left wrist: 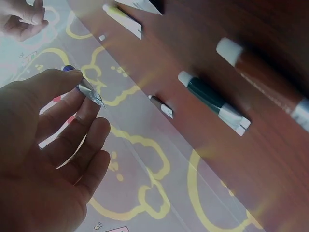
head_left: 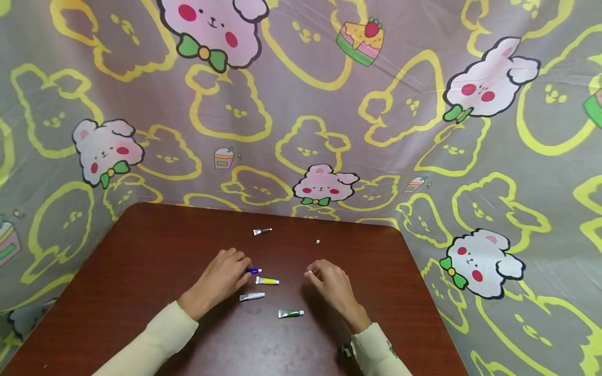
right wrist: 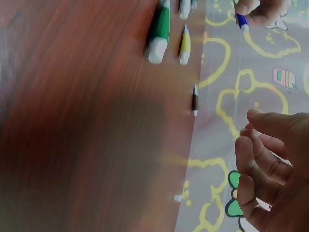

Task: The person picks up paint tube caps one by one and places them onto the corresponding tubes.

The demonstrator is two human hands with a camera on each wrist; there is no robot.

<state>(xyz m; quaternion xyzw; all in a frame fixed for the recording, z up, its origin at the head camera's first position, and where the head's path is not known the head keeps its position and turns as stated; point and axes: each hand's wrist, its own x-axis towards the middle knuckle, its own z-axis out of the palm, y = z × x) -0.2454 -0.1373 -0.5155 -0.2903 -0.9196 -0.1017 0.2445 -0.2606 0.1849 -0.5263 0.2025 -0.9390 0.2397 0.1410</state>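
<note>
Your left hand (head_left: pixel 221 278) pinches a blue tube (head_left: pixel 254 270), its tip projecting to the right of your fingers. Your right hand (head_left: pixel 330 283) holds a small white piece (head_left: pixel 309 271) at the fingertips. Locate the yellow tube (head_left: pixel 268 281) between your hands, nearer the left; the pale tube (head_left: pixel 252 296) lies just on your side of it. The green tube (head_left: pixel 291 314) lies closest to you. Toward the far edge of the brown table (head_left: pixel 390 303), you have a dark tube (head_left: pixel 263 231) and, farther right, a small white cap (head_left: pixel 317 241). A patterned cloth (head_left: pixel 263 99) surrounds the far side. Your sleeves (head_left: pixel 162 334) are cream.
</note>
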